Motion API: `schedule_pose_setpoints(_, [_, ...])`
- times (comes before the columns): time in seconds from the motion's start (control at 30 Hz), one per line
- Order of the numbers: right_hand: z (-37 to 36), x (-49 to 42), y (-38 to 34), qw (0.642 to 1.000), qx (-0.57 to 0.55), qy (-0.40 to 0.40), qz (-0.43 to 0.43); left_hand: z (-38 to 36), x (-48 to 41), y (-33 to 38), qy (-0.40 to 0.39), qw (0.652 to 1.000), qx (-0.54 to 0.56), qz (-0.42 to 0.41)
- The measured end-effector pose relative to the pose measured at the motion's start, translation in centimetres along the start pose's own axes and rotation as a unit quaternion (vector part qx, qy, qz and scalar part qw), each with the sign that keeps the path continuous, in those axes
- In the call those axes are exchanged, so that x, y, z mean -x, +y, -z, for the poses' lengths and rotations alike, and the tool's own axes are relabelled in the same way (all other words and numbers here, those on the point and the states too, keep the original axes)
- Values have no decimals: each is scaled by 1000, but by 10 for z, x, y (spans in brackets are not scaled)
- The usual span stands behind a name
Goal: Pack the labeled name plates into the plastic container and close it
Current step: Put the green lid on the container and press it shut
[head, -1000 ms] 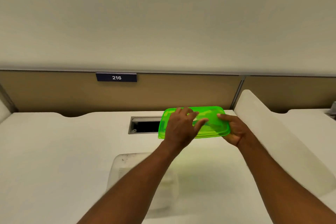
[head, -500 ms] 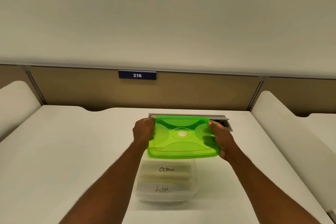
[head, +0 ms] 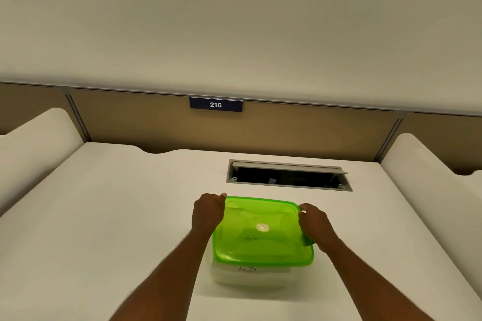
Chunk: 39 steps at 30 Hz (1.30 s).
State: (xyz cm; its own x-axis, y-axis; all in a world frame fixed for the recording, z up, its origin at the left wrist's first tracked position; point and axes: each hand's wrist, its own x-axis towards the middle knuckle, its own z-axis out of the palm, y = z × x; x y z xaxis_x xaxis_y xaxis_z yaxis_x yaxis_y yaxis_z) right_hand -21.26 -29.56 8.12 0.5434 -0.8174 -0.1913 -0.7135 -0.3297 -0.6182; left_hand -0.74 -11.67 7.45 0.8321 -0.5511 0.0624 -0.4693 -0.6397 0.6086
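A translucent green lid point(head: 260, 240) lies on top of the clear plastic container point(head: 250, 277) in the middle of the white desk. My left hand point(head: 208, 212) grips the lid's left edge and my right hand point(head: 314, 224) grips its right edge. Through the container's front wall I see a white name plate point(head: 247, 269) with handwritten letters. Another plate's writing shows faintly through the lid. Whether the lid is pressed fully onto the rim I cannot tell.
The white desk point(head: 117, 229) has an open cable slot point(head: 287, 177) just behind the container. Rounded white dividers stand at the left point(head: 34, 143) and right point(head: 430, 172). A tan back panel carries a blue sign point(head: 216, 104) reading 216.
Both hands have brought the green lid down from above the desk onto the container. The view has tilted lower and the plates are now under the lid.
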Motion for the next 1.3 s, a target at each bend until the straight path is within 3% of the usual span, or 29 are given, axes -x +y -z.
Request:
schedule_pose_setpoints(0.27, [-7, 0, -2, 999, 25, -21, -28, -6, -1, -1, -5, 994, -97, -44])
schedule_pose_setpoints(0.67, [-9, -1, -4, 996, 69, -49, -15, -11, 3, -9, -4, 995, -94, -31])
schedule_pose_setpoints(1.3, [-13, -5, -1, 995, 76, -57, -7, -14, 0, -15, -30, 989, 76, 120])
